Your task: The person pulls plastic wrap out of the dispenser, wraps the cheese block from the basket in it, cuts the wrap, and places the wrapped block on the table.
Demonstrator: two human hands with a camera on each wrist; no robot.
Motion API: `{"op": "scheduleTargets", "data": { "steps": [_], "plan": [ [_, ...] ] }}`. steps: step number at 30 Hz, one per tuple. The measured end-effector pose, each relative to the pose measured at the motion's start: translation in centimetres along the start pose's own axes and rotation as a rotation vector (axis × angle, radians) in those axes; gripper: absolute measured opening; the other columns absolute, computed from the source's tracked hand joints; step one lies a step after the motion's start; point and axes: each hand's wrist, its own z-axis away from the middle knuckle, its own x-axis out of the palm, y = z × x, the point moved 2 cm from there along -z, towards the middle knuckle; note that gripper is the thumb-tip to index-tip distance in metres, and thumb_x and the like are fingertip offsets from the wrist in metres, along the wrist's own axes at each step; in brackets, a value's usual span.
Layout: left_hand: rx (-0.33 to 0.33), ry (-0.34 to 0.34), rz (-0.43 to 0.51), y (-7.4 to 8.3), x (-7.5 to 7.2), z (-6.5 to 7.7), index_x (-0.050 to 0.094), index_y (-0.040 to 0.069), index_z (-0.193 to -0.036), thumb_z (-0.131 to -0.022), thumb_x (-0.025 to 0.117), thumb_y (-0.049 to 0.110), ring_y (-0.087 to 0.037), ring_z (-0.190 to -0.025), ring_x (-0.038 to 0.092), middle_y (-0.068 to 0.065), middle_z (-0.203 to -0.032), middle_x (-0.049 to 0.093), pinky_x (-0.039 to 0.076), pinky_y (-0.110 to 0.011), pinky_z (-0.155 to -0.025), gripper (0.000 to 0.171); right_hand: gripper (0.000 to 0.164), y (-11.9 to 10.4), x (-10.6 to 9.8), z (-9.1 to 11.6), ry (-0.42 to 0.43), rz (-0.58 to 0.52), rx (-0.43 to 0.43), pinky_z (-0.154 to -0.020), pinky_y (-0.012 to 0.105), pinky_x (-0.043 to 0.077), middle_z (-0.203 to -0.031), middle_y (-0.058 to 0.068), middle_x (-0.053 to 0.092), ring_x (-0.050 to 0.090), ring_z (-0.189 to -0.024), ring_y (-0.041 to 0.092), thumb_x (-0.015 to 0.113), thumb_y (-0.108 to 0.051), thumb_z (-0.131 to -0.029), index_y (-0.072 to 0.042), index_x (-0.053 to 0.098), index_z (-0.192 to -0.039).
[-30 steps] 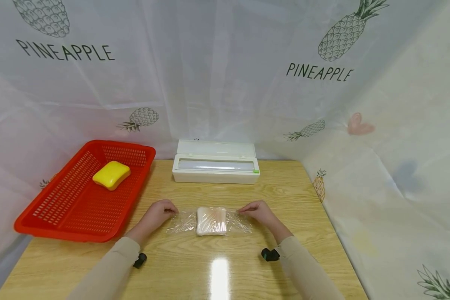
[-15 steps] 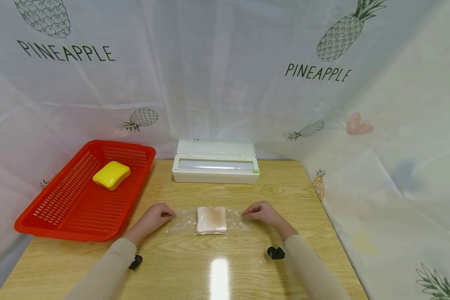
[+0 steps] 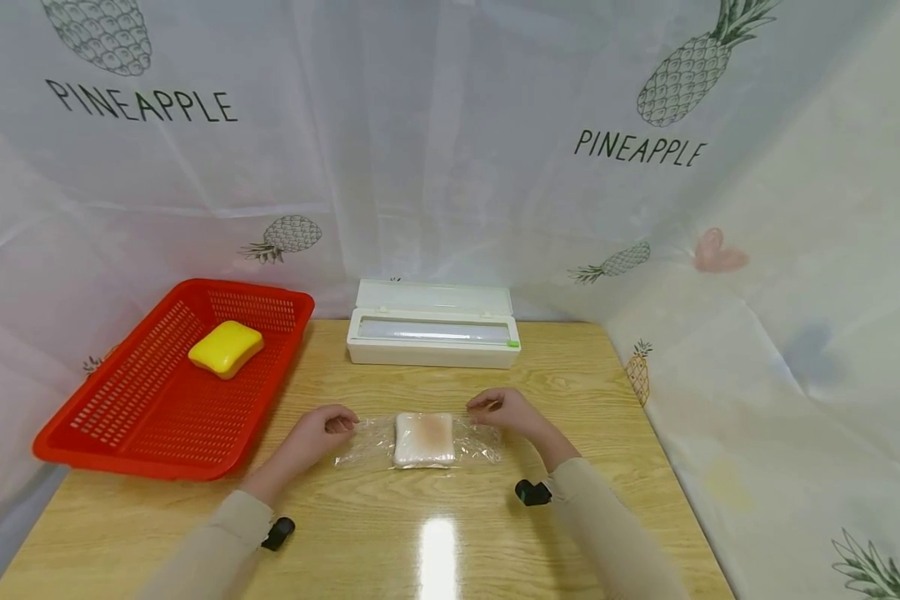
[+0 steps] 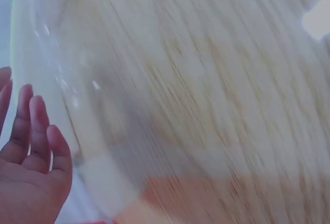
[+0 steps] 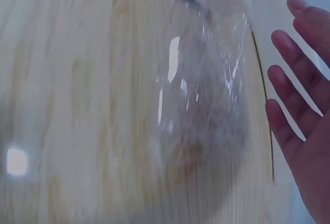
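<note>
A pale square piece like a slice of bread (image 3: 424, 439), tan on top, lies on the table under clear plastic film (image 3: 476, 440) that spreads out to both sides. My left hand (image 3: 322, 433) is at the film's left end, and its fingers extend loosely in the left wrist view. At the film's upper right edge is my right hand (image 3: 513, 412). In the right wrist view its fingers are spread and relaxed beside the crinkled film (image 5: 201, 85), with none of it between the lower fingers.
Behind the film stands a white cling film box (image 3: 433, 354), lid up, roll inside. A red plastic basket (image 3: 142, 467) on the left holds a yellow pillow-shaped piece (image 3: 227, 349). The wooden table (image 3: 360, 533) meets a pineapple-print curtain (image 3: 435, 167) at the back.
My right hand has shifted outward, then back in and slightly up to the left, its fingers loosening from the film's edge. The left hand moved slightly, its fingers loosening too. The film lies flatter.
</note>
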Motion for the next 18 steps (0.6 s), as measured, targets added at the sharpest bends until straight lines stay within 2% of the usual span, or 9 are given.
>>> {"op": "scheduleTargets", "data": {
  "steps": [3, 10, 15, 18],
  "plan": [
    [0.015, -0.035, 0.037, 0.7, 1.1, 0.0, 0.068, -0.001, -0.102, -0.085, 0.071, 0.001, -0.015, -0.077, 0.057, 0.0, -0.086, 0.062, 0.05, -0.028, -0.069, 0.018, 0.029, -0.9, 1.1, -1.1, -0.055, -0.001, -0.015, -0.076, 0.031, 0.054, -0.111, 0.011, 0.069, 0.064, -0.094, 0.022, 0.074, -0.011, -0.087, 0.001, 0.069, -0.113],
    [0.124, -0.165, 0.059, 2.2, 3.1, 0.4, 0.067, -0.002, -0.104, -0.083, 0.075, 0.002, -0.014, -0.079, 0.057, -0.003, -0.09, 0.063, 0.05, -0.027, -0.07, 0.023, 0.036, -2.0, 3.0, -3.1, -0.191, 0.005, -0.009, -0.091, 0.036, 0.051, -0.119, 0.011, 0.066, 0.061, -0.111, 0.025, 0.074, -0.013, -0.087, 0.0, 0.065, -0.12],
    [0.135, -0.202, 0.045, 3.2, 3.9, 0.7, 0.068, 0.001, -0.104, -0.082, 0.073, 0.0, -0.013, -0.079, 0.055, -0.001, -0.087, 0.062, 0.049, -0.026, -0.07, 0.022, 0.035, -2.2, 4.0, -4.0, -0.262, 0.03, 0.026, -0.099, 0.037, 0.046, -0.121, 0.002, 0.064, 0.056, -0.12, 0.025, 0.077, -0.012, -0.085, -0.007, 0.067, -0.119],
    [0.148, -0.217, 0.048, 3.9, 4.2, 1.1, 0.068, 0.002, -0.104, -0.083, 0.072, 0.0, -0.013, -0.08, 0.056, -0.001, -0.088, 0.062, 0.049, -0.027, -0.071, 0.021, 0.032, -2.4, 4.4, -4.3, -0.282, 0.04, 0.028, -0.101, 0.037, 0.043, -0.119, 0.001, 0.065, 0.054, -0.122, 0.026, 0.076, -0.008, -0.085, -0.007, 0.068, -0.116]
  ]
}}
